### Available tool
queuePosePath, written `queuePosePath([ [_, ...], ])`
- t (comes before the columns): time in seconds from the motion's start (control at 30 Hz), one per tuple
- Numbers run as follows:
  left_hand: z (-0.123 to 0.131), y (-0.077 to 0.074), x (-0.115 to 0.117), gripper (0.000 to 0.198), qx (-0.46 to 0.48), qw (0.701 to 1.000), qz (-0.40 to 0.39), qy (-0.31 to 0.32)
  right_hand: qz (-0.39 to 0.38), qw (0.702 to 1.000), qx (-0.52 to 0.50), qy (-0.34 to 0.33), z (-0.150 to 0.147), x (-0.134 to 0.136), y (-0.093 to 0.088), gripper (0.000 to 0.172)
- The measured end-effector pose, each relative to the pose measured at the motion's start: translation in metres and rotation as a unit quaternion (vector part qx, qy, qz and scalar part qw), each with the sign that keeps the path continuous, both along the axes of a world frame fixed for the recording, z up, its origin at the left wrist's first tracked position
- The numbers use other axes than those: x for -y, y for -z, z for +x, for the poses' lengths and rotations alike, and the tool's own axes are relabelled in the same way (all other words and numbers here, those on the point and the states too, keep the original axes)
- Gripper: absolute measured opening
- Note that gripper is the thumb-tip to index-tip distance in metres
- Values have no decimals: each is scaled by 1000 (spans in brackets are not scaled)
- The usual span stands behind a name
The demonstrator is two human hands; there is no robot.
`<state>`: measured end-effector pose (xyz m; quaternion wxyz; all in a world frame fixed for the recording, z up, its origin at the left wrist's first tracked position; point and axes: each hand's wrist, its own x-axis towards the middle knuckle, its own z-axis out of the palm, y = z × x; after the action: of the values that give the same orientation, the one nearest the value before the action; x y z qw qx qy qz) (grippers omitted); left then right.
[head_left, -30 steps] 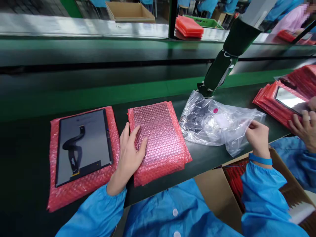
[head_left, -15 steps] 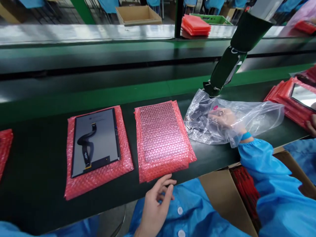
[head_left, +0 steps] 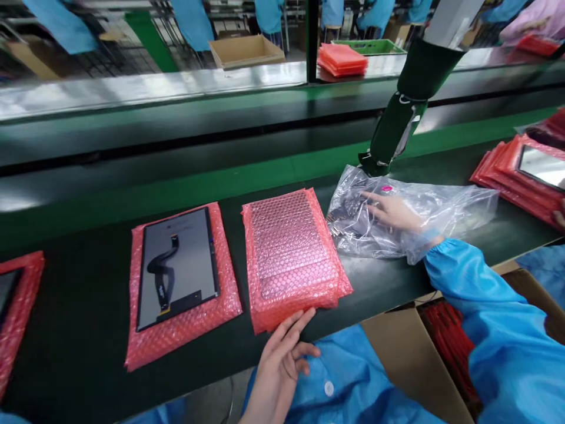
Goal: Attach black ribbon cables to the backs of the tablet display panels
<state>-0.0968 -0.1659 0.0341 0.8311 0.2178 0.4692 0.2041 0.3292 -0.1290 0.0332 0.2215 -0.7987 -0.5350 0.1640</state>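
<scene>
Since half a second earlier, the view has been shifted a little, and the left hand has been brought up so that its fingertips now touch the near edge of the stack of pink bubble-wrap pouches; the right hand has been pushed deeper into the clear crinkled plastic bag.

At nine o'clock, a partly visible pink pouch is cut off by the frame edge. Next to it, a dark flat display panel with a black ribbon cable is laid on a single pink bubble-wrap sheet.

The stack of pouches lies at twelve o'clock from the left hand, its long axis running from six towards twelve, away from the body. The left hand is held open, fingers extended and loosely spread, with nothing gripped. It is clearly the nearer hand to the stack.

At two o'clock, the right hand is seen through the bag, palm down, fingers spread over small dark parts; whether anything is grasped cannot be told. A dark green padded post stands just behind the bag.

At three o'clock, a pile of red pouches topped by a reflective panel is seen. An open cardboard box sits below the belt edge, near the body.
</scene>
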Motion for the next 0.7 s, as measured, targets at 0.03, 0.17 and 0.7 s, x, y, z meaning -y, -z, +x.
queuePosePath([
  [0.03,0,-1,-1,50,-1,1000,-4,9,-6,1000,21,-15,0,0,-1,47],
  [0.17,-1,-2,-2,56,9,999,1,34,5,999,29,-18,-4,4,-2,32],
  [0.7,2,-4,-10,27,-196,875,437,71,-8,996,86,21,-5,33,-9,26],
])
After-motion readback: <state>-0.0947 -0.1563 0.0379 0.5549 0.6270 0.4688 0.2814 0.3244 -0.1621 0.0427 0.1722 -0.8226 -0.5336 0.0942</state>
